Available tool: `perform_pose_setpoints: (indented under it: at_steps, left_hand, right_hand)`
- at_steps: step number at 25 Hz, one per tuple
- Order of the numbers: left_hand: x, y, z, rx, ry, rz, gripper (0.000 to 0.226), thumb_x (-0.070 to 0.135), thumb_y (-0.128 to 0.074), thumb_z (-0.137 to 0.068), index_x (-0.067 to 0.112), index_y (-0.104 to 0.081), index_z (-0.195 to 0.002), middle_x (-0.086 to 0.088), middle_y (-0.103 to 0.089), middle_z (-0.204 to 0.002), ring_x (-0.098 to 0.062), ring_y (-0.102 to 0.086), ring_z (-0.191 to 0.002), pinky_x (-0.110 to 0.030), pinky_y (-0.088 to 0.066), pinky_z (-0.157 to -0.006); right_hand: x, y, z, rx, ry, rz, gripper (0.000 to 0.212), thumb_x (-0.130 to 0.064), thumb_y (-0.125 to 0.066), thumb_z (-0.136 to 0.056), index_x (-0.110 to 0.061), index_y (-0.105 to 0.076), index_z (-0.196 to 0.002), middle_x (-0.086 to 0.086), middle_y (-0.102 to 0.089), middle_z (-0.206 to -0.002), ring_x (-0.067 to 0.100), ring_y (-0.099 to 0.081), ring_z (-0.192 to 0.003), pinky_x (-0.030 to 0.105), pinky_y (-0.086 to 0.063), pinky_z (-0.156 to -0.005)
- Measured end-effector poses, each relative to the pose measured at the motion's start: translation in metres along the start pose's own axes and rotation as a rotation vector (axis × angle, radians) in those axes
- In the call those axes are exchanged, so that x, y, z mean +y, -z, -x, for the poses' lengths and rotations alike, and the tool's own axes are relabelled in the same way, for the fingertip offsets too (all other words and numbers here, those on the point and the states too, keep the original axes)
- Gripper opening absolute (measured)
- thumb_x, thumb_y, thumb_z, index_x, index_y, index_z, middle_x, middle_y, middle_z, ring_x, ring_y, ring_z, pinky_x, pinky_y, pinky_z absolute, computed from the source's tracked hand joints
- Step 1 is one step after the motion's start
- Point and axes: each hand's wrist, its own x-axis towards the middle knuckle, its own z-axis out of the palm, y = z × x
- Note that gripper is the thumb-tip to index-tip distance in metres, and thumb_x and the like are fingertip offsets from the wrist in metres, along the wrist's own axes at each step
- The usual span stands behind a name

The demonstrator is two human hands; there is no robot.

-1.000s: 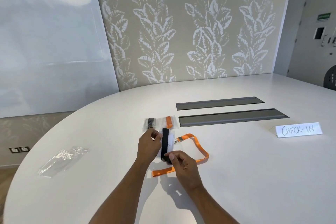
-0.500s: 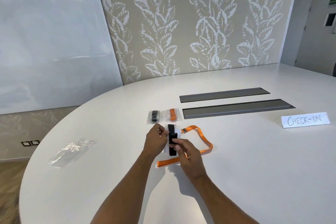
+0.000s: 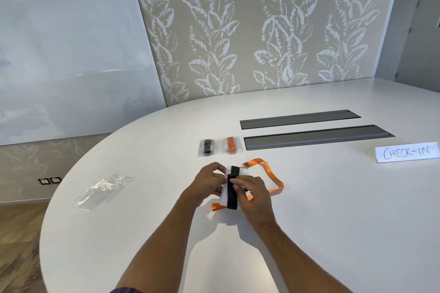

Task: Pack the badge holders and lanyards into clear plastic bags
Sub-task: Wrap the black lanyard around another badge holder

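A leaf-patterned wall (image 3: 238,31) and a leaning whiteboard (image 3: 66,50) stand behind the round white surface (image 3: 333,221). Near its middle, both hands hold a white badge holder (image 3: 225,194) wrapped with a folded black lanyard (image 3: 232,190) — the left hand (image 3: 207,184) pinches the left edge, the right hand (image 3: 253,195) has its fingers curled over the black strap. An orange lanyard (image 3: 273,179) loops on the surface just behind and under them. Farther back lie two filled clear bags side by side — one with a black lanyard (image 3: 209,147), one with an orange one (image 3: 231,144). Empty clear bags (image 3: 102,191) lie well to the left. A "CHECK-IN" sign (image 3: 407,152) sits at the right, near two grey slots (image 3: 309,128).
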Motion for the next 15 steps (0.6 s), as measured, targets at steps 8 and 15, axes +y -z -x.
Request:
perform_pose_setpoints:
  at_steps: [8, 15]
  left_hand:
    - [-0.0066, 0.0047, 0.0046, -0.015, 0.056, 0.061, 0.042, 0.027, -0.076, -0.078, 0.008, -0.065, -0.114, -0.015, -0.069, -0.086, -0.030, -0.060, -0.071, -0.034, -0.055, -0.066]
    - [-0.0075, 0.0056, 0.0067, -0.055, 0.051, 0.038, 0.042, 0.017, -0.082, -0.079, 0.010, -0.065, -0.118, -0.019, -0.076, -0.102, -0.035, -0.072, -0.092, -0.044, -0.061, -0.082]
  right_hand:
    - [0.0000, -0.0014, -0.0005, -0.019, -0.028, -0.002, 0.024, -0.007, -0.069, -0.091, -0.014, -0.072, -0.114, 0.000, -0.071, -0.118, 0.010, -0.056, -0.108, 0.025, -0.049, -0.099]
    - [0.0050, -0.0037, -0.0011, 0.005, -0.157, -0.019, 0.027, -0.015, -0.073, -0.091, -0.022, -0.060, -0.114, -0.010, -0.064, -0.113, 0.009, -0.057, -0.099, 0.031, -0.056, -0.084]
